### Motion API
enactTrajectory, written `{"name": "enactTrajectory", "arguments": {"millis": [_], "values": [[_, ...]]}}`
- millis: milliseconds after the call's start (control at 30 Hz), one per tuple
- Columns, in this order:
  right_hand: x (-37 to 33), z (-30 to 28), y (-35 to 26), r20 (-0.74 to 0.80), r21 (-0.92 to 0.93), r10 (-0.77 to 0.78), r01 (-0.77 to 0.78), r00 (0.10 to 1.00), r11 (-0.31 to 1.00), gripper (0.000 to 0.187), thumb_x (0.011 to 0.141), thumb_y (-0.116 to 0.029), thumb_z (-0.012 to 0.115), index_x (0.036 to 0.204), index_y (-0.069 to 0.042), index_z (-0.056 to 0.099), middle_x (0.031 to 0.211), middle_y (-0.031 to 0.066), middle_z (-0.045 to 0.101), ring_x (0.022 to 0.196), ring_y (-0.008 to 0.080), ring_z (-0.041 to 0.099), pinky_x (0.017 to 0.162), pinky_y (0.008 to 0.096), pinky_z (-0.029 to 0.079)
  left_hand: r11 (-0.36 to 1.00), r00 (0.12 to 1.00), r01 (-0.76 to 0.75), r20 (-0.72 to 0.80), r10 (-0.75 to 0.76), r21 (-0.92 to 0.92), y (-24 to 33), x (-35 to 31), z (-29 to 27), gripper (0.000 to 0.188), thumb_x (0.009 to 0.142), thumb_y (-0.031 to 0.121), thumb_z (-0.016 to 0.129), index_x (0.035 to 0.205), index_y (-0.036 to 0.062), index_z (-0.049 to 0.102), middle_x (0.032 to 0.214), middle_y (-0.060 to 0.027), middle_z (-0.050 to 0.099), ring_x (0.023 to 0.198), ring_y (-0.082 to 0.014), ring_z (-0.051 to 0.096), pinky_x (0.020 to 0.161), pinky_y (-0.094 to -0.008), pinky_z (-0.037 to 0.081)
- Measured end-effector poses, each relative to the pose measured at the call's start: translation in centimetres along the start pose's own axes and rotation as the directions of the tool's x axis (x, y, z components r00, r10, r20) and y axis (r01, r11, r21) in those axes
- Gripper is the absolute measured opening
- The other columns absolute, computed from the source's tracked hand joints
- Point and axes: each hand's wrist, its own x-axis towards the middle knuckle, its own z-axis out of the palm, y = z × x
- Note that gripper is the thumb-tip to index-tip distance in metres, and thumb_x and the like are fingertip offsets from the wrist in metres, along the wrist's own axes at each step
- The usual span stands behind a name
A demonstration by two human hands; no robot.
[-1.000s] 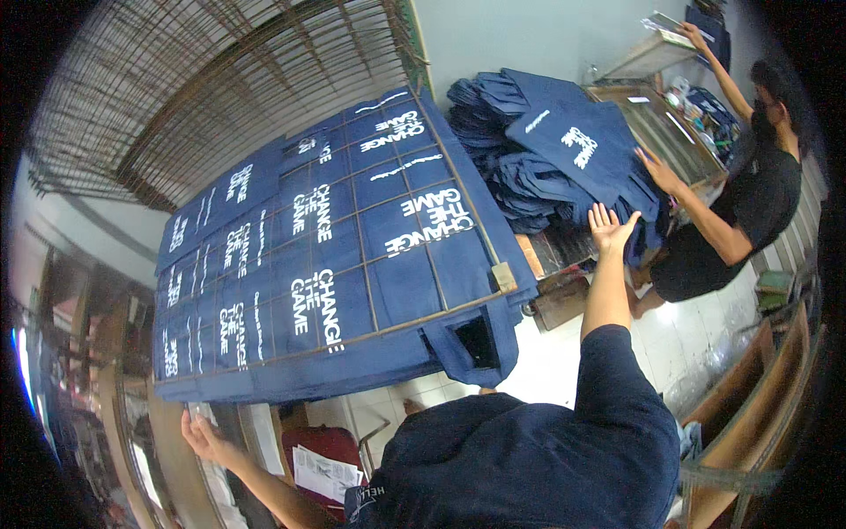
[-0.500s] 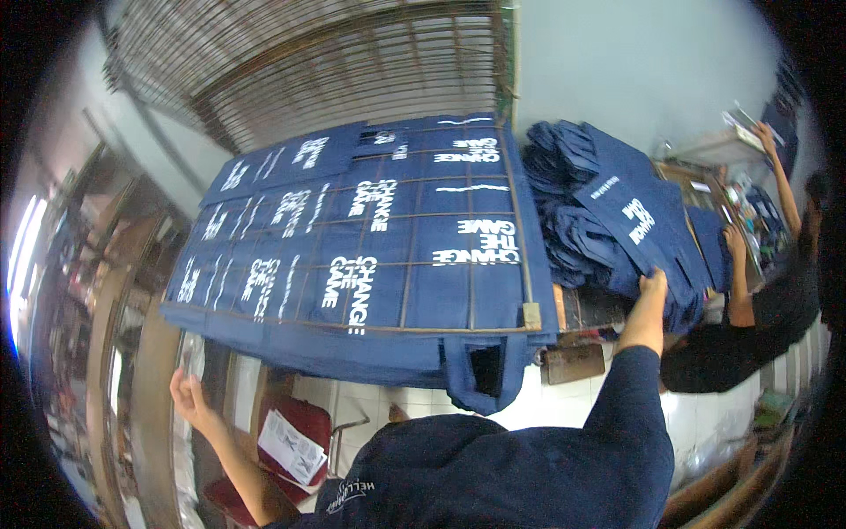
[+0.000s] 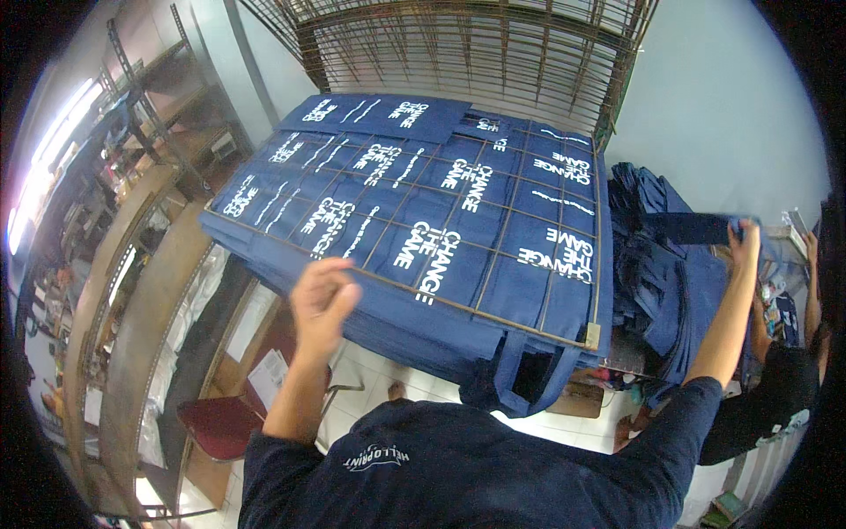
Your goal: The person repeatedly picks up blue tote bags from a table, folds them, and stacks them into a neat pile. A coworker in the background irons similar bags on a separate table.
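Note:
Navy tote bags with white print (image 3: pixel 493 269) lie in rows on a drying rack, a thin metal wire grid (image 3: pixel 476 310) stretched over them. My left hand (image 3: pixel 324 300) hovers at the near edge of the rack, fingers loosely curled and thumb apart, with nothing in it. To the right of the rack, my right hand (image 3: pixel 747 236) grips a navy tote bag (image 3: pixel 683 227) by its edge, raised above a pile of navy bags (image 3: pixel 656 295). A strap loop (image 3: pixel 530 375) hangs from the rack's near right corner.
Several raised wire racks (image 3: pixel 476 44) stand behind the bags. A co-worker in dark clothes (image 3: pixel 765 401) is at the far right, one arm stretched out. Wooden shelving (image 3: pixel 123 291) lines the left. A red chair (image 3: pixel 220 423) with papers stands below the rack's left side.
My right hand has lifted a bag off the pile, up and to the right. My left hand has come in from the left to the rack's near edge. The view has turned left.

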Motion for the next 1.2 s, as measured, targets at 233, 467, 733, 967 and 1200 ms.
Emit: {"name": "enactTrajectory", "arguments": {"millis": [233,467,733,967,1200], "values": [[-13.4,26.2,-12.2,0.359,-0.547,0.064,0.154,0.931,0.823,0.015,0.076,-0.023,0.056,0.088,-0.015,0.055,0.084,-0.0009,0.056,0.076,0.0105,0.053,0.067,0.0297,0.045,0.823,0.544,0.504,0.836,-0.067,-0.262,-2.2,-0.5,11.7,0.041,0.086,0.023,0.058,0.121,0.0058,0.045,0.093,-0.0044,0.057,0.082,-0.0097,0.054,0.071,-0.0231,0.045],[-29.1,41.2,-14.1,0.807,-0.479,0.22,0.39,0.548,0.787,0.05,0.075,-0.016,0.055,0.122,-0.002,0.048,0.106,0.0058,0.058,0.089,0.0132,0.055,0.081,0.0264,0.043,0.025,0.127,0.992,0.98,-0.154,-0.125,-2.8,-1.9,16.0,0.078,0.083,0.067,0.032,0.136,0.0106,0.027,0.128,-0.0113,0.04,0.106,-0.0223,0.049,0.084,-0.037,0.044],[-37.1,46.3,-19.2,0.867,-0.364,0.069,0.533,0.493,0.764,0.038,0.066,-0.001,0.053,0.103,0.006,0.051,0.097,0.016,0.058,0.089,0.0259,0.057,0.078,0.0328,0.048,-0.136,0.447,0.87,0.874,-0.188,-0.474,-2.3,3.1,12.0,0.069,0.084,0.062,0.035,0.134,0.0138,0.031,0.139,-0.0107,0.027,0.126,-0.0275,0.03,0.095,-0.0469,0.036],[-31.4,37.5,-17.2,0.528,-0.751,-0.129,0.532,0.84,0.391,0.058,0.072,-0.023,0.057,0.124,-0.001,0.044,0.116,0.0123,0.053,0.102,0.021,0.052,0.093,0.0324,0.037,0.23,0.735,0.677,0.652,-0.184,-0.699,-1.2,6.2,5.8,0.019,0.093,0.03,0.045,0.097,0.0128,0.038,0.084,-0.0051,0.047,0.098,-0.0302,0.058,0.056,-0.031,0.05],[-32.1,38.2,-9.7,0.332,-0.94,0.238,0.3,0.913,0.161,0.063,0.068,-0.021,0.051,0.127,-0.001,0.04,0.085,0.0066,0.056,0.057,0.0123,0.052,0.038,0.0254,0.038,0.468,0.754,0.646,0.598,-0.27,-0.603,-4.5,11.3,4.7,0.05,0.09,0.006,0.043,0.136,0.012,0.024,0.089,-0.0084,0.055,0.053,-0.0102,0.052,0.04,-0.0199,0.04]]}}
